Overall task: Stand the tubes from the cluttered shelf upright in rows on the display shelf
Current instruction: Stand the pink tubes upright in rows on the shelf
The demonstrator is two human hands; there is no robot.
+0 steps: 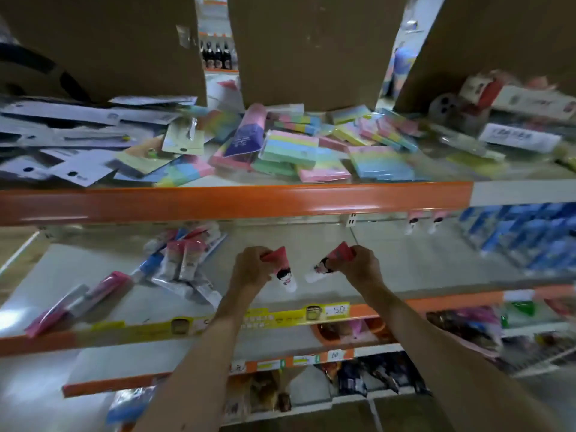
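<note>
Head cam: left hand pinched one pink tube, right hand the other tube, white caps slanting down-inward.

The person's left hand and right hand are bare. The left forearm and right forearm run uncovered from wrist to the lower edge.

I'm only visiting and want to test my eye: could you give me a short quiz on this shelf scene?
1. True or false: the left hand holds a tube.
2. What lies on the top shelf? A pastel pads B shoes C fruit
3. What colour are the boxes right of the right hand?
Key: 1 true; 2 A; 3 blue.
</note>
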